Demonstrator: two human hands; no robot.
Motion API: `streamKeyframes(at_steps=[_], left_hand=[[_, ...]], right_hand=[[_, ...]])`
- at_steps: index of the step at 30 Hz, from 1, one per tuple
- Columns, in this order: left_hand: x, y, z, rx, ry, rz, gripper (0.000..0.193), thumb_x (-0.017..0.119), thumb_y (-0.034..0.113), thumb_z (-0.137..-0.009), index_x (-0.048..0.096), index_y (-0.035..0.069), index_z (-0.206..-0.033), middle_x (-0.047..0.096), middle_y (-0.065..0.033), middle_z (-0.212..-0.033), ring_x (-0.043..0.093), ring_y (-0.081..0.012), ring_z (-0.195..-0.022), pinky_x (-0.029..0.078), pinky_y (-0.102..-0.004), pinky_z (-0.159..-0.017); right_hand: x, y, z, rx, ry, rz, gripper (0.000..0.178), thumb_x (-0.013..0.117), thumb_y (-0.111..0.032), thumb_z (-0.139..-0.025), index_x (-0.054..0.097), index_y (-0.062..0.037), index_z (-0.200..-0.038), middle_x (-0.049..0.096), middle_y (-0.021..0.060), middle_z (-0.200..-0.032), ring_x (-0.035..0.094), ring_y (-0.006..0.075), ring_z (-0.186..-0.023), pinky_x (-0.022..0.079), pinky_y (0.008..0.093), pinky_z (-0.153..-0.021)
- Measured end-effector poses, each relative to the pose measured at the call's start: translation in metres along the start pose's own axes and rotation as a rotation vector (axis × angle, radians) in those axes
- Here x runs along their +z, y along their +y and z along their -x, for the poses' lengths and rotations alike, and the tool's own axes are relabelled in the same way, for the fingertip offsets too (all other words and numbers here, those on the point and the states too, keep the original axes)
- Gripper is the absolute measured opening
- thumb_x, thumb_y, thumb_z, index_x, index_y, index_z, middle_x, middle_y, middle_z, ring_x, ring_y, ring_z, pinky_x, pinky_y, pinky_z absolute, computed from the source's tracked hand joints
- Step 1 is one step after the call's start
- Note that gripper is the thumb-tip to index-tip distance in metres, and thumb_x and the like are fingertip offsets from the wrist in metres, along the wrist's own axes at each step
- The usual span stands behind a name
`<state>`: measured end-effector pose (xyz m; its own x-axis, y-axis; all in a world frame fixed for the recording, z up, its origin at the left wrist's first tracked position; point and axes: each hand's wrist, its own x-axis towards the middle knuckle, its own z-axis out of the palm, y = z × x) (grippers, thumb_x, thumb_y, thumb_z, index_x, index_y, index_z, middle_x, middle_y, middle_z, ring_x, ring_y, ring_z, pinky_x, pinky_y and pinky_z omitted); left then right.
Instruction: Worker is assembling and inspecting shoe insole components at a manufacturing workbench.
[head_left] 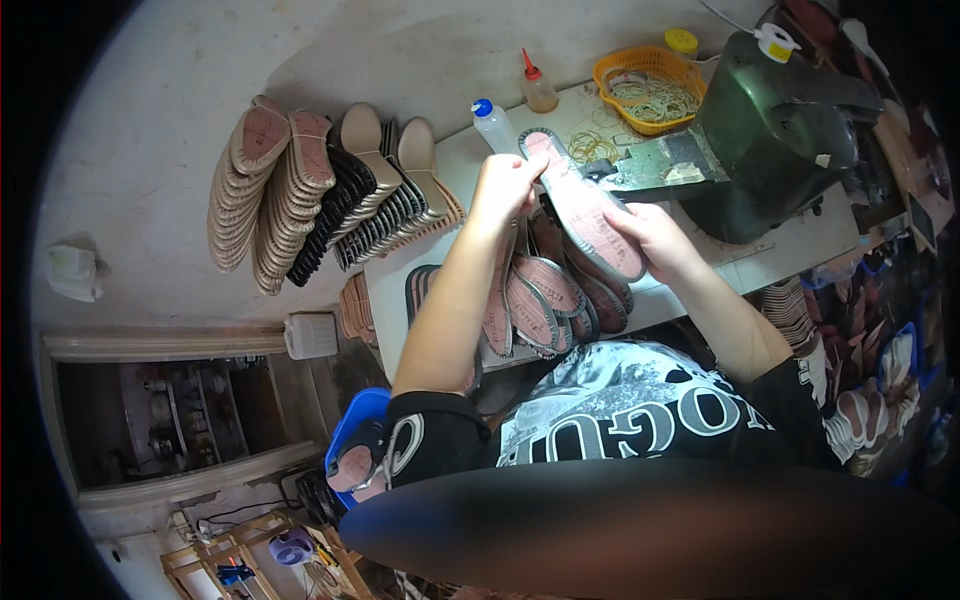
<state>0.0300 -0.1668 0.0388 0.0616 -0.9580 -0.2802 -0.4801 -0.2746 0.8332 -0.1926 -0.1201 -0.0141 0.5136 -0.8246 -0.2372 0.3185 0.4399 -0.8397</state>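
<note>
A long shoe insole [580,205], pink-faced with a grey rim, is held up slantwise over the worktable. The fingers of my left hand [508,190] are closed on its far end, at the left edge. My right hand [652,238] grips the opposite edge near the wider, closer end, thumb on the pink face. Below the hands lies a pile of similar pink insoles [532,305] with grey rims, partly hidden by the held one. Just beyond the held insole is the arm of a dark green machine [770,135].
Stacked insoles [275,190] lean against the wall at left. Behind the hands stand a blue-capped bottle [492,125], a red-tipped bottle [538,92] and a yellow basket [645,85] of rubber bands. Loose bands [593,147] lie on the white table [400,265]. A blue bin [362,410] stands at lower left.
</note>
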Motion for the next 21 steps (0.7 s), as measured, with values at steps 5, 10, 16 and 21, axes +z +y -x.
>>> streamKeyframes(at_steps=[5, 10, 16, 21], left_hand=[[0.014, -0.032, 0.043, 0.119, 0.040, 0.908, 0.023, 0.054, 0.028, -0.095, 0.056, 0.005, -0.093, 0.058, -0.0044, -0.075, 0.055, -0.0130, -0.058, 0.047, -0.0249, -0.053], [0.014, -0.025, 0.105, 0.151, -0.243, 1.446, 0.040, 0.043, 0.039, -0.098, 0.050, 0.001, -0.106, 0.055, -0.0103, -0.084, 0.059, -0.0227, -0.077, 0.052, -0.0356, -0.073], [0.019, -0.027, 0.124, 0.312, -0.467, 1.615, 0.044, 0.041, 0.043, -0.097, 0.049, 0.001, -0.105, 0.054, -0.0092, -0.077, 0.055, -0.0208, -0.064, 0.049, -0.0335, -0.062], [0.018, -0.034, 0.131, 0.297, -0.452, 1.488, 0.044, 0.040, 0.043, -0.098, 0.052, 0.001, -0.105, 0.060, -0.0094, -0.083, 0.060, -0.0182, -0.071, 0.050, -0.0317, -0.066]], right_hand=[[0.050, 0.001, 0.042, -0.115, -0.151, 0.232, 0.025, 0.065, -0.022, -0.089, 0.065, 0.0024, -0.090, 0.064, -0.0005, -0.080, 0.055, 0.0036, -0.070, 0.045, 0.0212, -0.063], [0.080, -0.014, 0.063, -0.209, -0.325, 0.618, 0.027, 0.069, -0.021, -0.085, 0.060, 0.0028, -0.077, 0.057, -0.0003, -0.065, 0.046, 0.0025, -0.060, 0.040, 0.0237, -0.052], [0.088, -0.014, 0.066, -0.438, -0.549, 0.683, 0.025, 0.071, -0.019, -0.081, 0.060, 0.0019, -0.073, 0.052, 0.0055, -0.060, 0.047, 0.0109, -0.053, 0.039, 0.0259, -0.050], [0.094, -0.022, 0.068, -0.567, -0.233, 0.673, 0.019, 0.072, -0.012, -0.081, 0.060, -0.0005, -0.072, 0.058, 0.0024, -0.061, 0.051, 0.0074, -0.052, 0.041, 0.0219, -0.049]])
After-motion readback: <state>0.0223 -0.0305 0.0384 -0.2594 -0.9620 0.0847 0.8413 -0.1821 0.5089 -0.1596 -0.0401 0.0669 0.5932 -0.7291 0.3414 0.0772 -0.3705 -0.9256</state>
